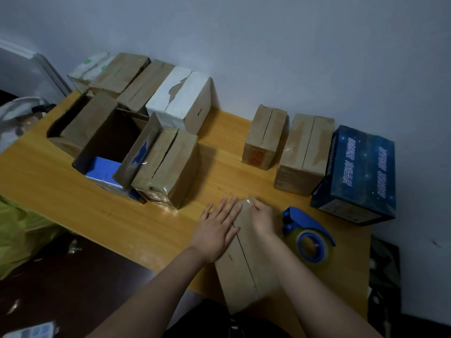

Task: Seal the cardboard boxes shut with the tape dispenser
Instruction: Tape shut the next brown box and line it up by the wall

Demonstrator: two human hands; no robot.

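A long brown cardboard box [244, 272] lies at the table's front edge with its two top flaps closed along a centre seam. My left hand [217, 228] presses flat on the left flap with straight fingers. My right hand [262, 215] rests on the far end of the right flap, its fingers curled at a shiny bit of clear tape [249, 200] on the far edge. The blue tape dispenser [308, 234] with its clear roll lies on the table just right of my right hand, untouched.
Several brown boxes stand along the back, with a white one [180, 98], an open box holding a blue item [107, 152], and a dark blue printed box [358, 174] at the right. The wooden table [219, 147] meets a wall behind. Bags sit at the left.
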